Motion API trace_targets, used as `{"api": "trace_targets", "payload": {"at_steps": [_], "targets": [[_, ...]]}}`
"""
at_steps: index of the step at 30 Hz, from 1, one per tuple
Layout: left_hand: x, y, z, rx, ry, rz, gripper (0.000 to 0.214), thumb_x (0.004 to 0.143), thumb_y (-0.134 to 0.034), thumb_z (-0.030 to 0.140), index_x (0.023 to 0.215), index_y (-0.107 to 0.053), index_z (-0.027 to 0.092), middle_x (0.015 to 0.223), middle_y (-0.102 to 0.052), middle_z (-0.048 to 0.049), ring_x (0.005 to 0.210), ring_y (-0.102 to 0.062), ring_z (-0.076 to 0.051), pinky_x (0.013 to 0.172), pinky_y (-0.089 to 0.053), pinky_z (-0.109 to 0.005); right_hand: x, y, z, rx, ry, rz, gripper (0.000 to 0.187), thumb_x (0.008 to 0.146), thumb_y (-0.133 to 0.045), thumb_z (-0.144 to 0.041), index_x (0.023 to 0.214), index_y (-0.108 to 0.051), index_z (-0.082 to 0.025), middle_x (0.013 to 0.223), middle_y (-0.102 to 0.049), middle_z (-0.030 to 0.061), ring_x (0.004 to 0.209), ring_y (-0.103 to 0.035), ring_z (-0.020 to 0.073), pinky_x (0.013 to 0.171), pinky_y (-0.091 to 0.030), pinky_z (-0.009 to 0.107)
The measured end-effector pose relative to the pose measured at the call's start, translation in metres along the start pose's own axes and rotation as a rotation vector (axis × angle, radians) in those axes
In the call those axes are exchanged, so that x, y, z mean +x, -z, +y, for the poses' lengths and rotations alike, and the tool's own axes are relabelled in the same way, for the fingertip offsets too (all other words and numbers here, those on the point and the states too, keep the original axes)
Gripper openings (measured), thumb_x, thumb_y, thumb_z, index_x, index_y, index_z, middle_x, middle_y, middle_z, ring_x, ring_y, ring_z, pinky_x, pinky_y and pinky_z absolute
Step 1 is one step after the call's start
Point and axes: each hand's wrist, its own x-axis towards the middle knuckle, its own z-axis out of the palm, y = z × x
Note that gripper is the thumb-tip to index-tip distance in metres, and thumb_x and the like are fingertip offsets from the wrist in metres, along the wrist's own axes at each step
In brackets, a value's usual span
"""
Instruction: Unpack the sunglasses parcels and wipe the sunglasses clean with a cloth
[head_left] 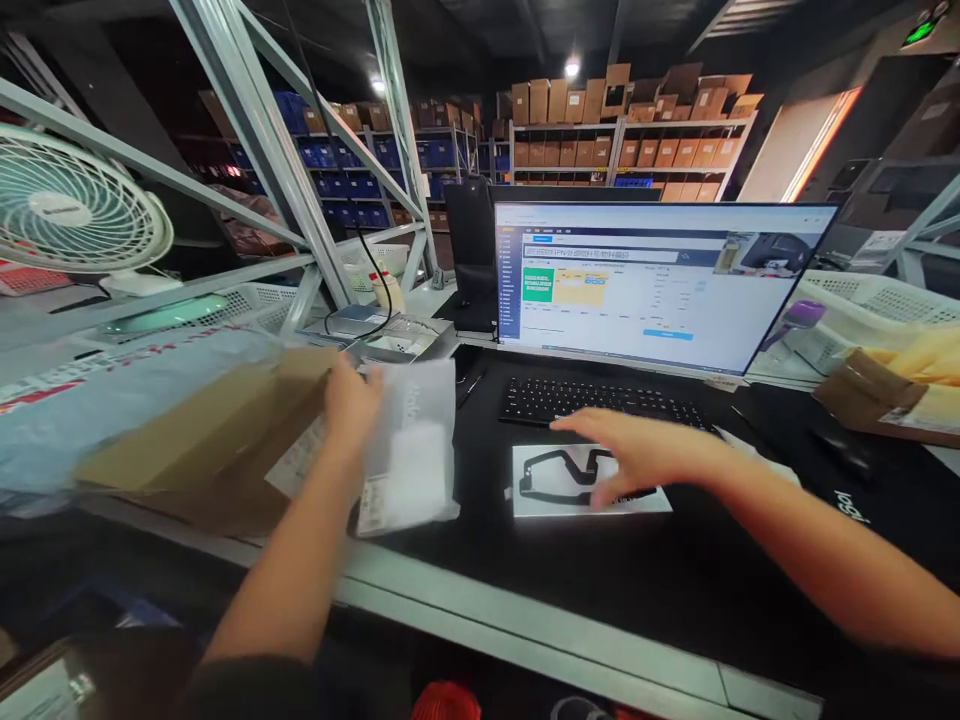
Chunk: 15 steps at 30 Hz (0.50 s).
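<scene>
My left hand (350, 405), a little blurred, is closed on the upper left edge of a frosted plastic bag (435, 400) with a white item inside. The bag stands at the right side of a brown cardboard box (195, 420) with open flaps. My right hand (622, 450) reaches over a flat white box (540, 505) printed with a black frame-like shape. Its fingers and thumb are apart, spanning the box's right half; whether they touch it I cannot tell.
Behind the white box are a black keyboard (540, 400) and a monitor (637, 270). A mouse (844, 452) lies on the black desk mat (600, 580). A cardboard box (862, 395) with yellow packets is at right. A metal frame post (262, 140) and fan (67, 205) stand left.
</scene>
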Motion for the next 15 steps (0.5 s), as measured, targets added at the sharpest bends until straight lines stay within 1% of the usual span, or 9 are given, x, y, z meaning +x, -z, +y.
{"api": "trace_targets", "payload": {"at_steps": [1, 2, 4, 5, 7, 8, 9, 12, 15], "targets": [[-0.008, -0.011, 0.002, 0.026, -0.057, -0.056, 0.055, 0.092, -0.052, 0.045, 0.127, -0.054, 0.003, 0.127, -0.060, -0.0277, 0.125, -0.054, -0.041, 0.106, -0.040, -0.060, -0.001, -0.014, 0.001, -0.029, -0.015, -0.028, 0.110, 0.062, -0.088, -0.043, 0.155, -0.036, -0.017, 0.155, -0.041, 0.0183, 0.140, -0.041, 0.0372, 0.115, -0.034, 0.049], [-0.020, -0.022, 0.005, 0.041, -0.127, -0.130, 0.054, 0.093, -0.051, 0.044, 0.129, -0.054, 0.003, 0.133, -0.058, -0.0257, 0.130, -0.052, -0.038, 0.111, -0.038, -0.055, 0.000, -0.028, 0.001, -0.054, -0.028, -0.039, 0.116, 0.059, -0.089, -0.042, 0.157, -0.032, -0.016, 0.156, -0.038, 0.0202, 0.142, -0.038, 0.0397, 0.116, -0.031, 0.052], [-0.054, -0.041, 0.013, 0.058, -0.247, -0.267, 0.047, 0.095, -0.050, 0.042, 0.129, -0.057, 0.011, 0.136, -0.061, -0.0170, 0.131, -0.054, -0.030, 0.114, -0.039, -0.045, 0.003, -0.049, -0.002, -0.071, -0.032, -0.011, 0.120, 0.058, -0.088, -0.038, 0.158, -0.026, -0.015, 0.152, -0.042, 0.0224, 0.137, -0.042, 0.0409, 0.113, -0.033, 0.054], [-0.072, -0.048, 0.015, 0.074, -0.285, -0.303, 0.048, 0.095, -0.049, 0.042, 0.133, -0.056, 0.014, 0.144, -0.056, -0.0154, 0.136, -0.049, -0.029, 0.116, -0.035, -0.045, 0.004, -0.055, -0.003, -0.059, -0.029, 0.022, 0.121, 0.058, -0.087, -0.037, 0.159, -0.025, -0.015, 0.148, -0.046, 0.0222, 0.133, -0.046, 0.0399, 0.111, -0.035, 0.054], [-0.106, -0.055, 0.011, 0.134, -0.289, -0.307, 0.056, 0.095, -0.051, 0.043, 0.141, -0.051, 0.011, 0.156, -0.039, -0.0217, 0.147, -0.031, -0.039, 0.120, -0.022, -0.059, 0.001, -0.060, -0.002, -0.011, -0.033, 0.111, 0.120, 0.058, -0.084, -0.035, 0.159, -0.022, -0.017, 0.142, -0.051, 0.0199, 0.127, -0.050, 0.0377, 0.108, -0.039, 0.053], [-0.120, -0.057, 0.005, 0.191, -0.265, -0.298, 0.062, 0.093, -0.054, 0.043, 0.144, -0.048, 0.007, 0.158, -0.032, -0.0264, 0.149, -0.022, -0.045, 0.118, -0.015, -0.066, -0.004, -0.059, 0.000, 0.020, -0.038, 0.158, 0.120, 0.058, -0.083, -0.034, 0.160, -0.020, -0.019, 0.143, -0.050, 0.0187, 0.128, -0.049, 0.0373, 0.109, -0.039, 0.053], [-0.130, -0.058, -0.004, 0.316, -0.236, -0.316, 0.070, 0.092, -0.055, 0.048, 0.147, -0.044, 0.006, 0.159, -0.027, -0.0289, 0.149, -0.018, -0.048, 0.116, -0.014, -0.070, -0.011, -0.056, 0.004, 0.053, -0.036, 0.204, 0.120, 0.059, -0.082, -0.033, 0.160, -0.018, -0.021, 0.147, -0.046, 0.0175, 0.132, -0.047, 0.0370, 0.110, -0.038, 0.053], [-0.145, -0.061, -0.034, 0.518, -0.235, -0.486, 0.087, 0.089, -0.055, 0.061, 0.153, -0.035, 0.006, 0.159, -0.024, -0.0310, 0.149, -0.018, -0.049, 0.116, -0.018, -0.066, -0.036, -0.050, 0.016, 0.149, -0.001, 0.373, 0.120, 0.060, -0.080, -0.027, 0.159, -0.013, -0.027, 0.156, -0.034, 0.0140, 0.140, -0.040, 0.0353, 0.115, -0.035, 0.050], [-0.144, -0.065, -0.048, 0.530, -0.261, -0.543, 0.091, 0.088, -0.053, 0.065, 0.155, -0.032, 0.007, 0.160, -0.020, -0.0306, 0.150, -0.013, -0.049, 0.118, -0.016, -0.064, -0.056, -0.055, 0.028, 0.250, 0.016, 0.624, 0.127, 0.061, -0.077, -0.022, 0.159, 0.002, -0.029, 0.151, -0.037, 0.0143, 0.135, -0.047, 0.0350, 0.113, -0.038, 0.051]]}}
